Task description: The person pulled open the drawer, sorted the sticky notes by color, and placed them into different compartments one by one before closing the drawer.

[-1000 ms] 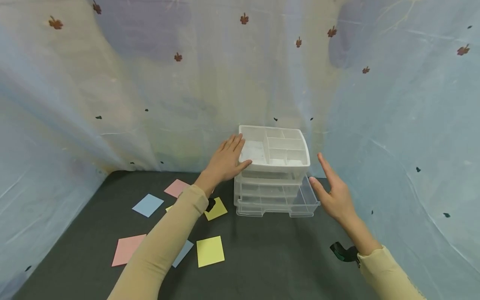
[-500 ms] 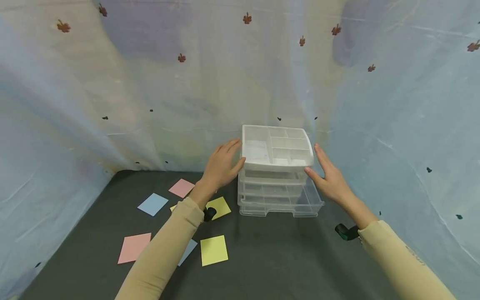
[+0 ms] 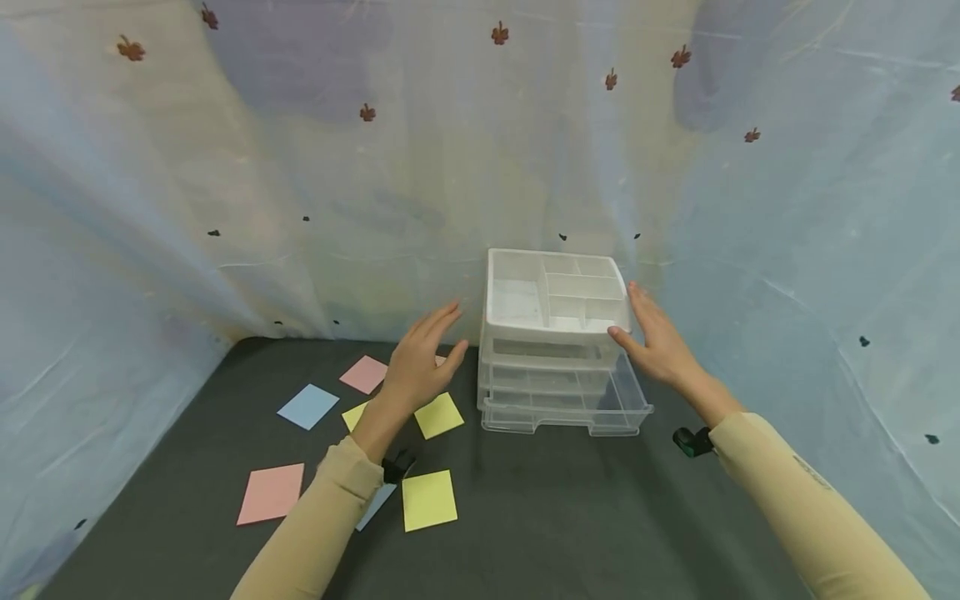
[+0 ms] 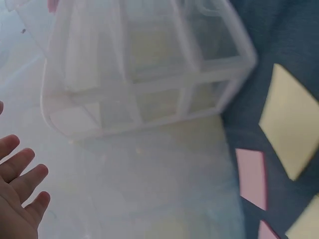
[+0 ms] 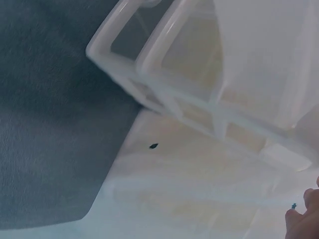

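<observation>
Right hand [image 3: 658,342] laid flat against the right side of the drawer unit [image 3: 558,342], fingers straight and together, thumb at the front corner just under the white top tray [image 3: 555,296]; touching, gripping nothing. Left hand [image 3: 420,362] just off the unit's left side, not in contact, fingers spread and only lightly bent, holding nothing; in the left wrist view only the fingertips [image 4: 20,174] in sight at the lower left, clear of the plastic frame [image 4: 144,64]. In the right wrist view, a fingertip [image 5: 304,214] at the lower right corner, close by the unit's clear ribs [image 5: 199,94].

Between the two hands: the small clear unit standing upright on the dark table [image 3: 562,517], back against the pale curtain [image 3: 300,167] printed with small red leaves. Top tray divided into several compartments, all bare. Lowest drawer [image 3: 570,408] pulled partway forward, sticking out below the right hand's wrist.

Below and left of the left hand, paper squares scattered flat on the table: a yellow one [image 3: 438,414] just under the palm, a second yellow one [image 3: 429,500] nearer the elbow, a pink one [image 3: 363,373] and a blue one [image 3: 307,406] further left, another pink one [image 3: 272,493] well out to the left. Beige sleeves [image 3: 810,508] on both forearms, a dark strap [image 3: 692,442] at the right wrist.
</observation>
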Available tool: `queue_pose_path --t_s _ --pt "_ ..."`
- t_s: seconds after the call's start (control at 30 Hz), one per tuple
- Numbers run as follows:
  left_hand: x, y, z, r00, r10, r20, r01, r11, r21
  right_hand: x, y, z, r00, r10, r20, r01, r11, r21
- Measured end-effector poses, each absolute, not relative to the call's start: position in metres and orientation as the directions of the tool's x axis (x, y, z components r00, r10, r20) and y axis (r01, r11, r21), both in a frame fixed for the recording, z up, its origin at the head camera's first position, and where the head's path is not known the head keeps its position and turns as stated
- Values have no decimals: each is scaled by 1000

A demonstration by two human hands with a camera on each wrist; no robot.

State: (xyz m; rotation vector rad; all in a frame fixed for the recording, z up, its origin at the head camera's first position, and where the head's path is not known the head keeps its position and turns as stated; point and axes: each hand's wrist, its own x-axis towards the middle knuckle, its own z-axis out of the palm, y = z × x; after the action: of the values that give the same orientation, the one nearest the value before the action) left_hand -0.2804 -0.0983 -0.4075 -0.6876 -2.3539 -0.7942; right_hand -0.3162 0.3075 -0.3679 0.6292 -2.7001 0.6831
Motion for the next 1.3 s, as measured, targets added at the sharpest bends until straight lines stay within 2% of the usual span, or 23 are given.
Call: queue_pose_path --t_s 0.4,0.77,1.3 --pt "-258 -138 -447 -766 309 563 557 756 343 -334 318 -375 -857 -383 345 -482 832 -274" --pt "-243 -163 -479 -760 424 492 584 778 230 -339 318 -375 -856 -407 318 -479 856 -193" --pt "-214 -175 -509 -786 553 278 608 773 182 -339 314 -382 -849 -393 353 -473 863 -177"
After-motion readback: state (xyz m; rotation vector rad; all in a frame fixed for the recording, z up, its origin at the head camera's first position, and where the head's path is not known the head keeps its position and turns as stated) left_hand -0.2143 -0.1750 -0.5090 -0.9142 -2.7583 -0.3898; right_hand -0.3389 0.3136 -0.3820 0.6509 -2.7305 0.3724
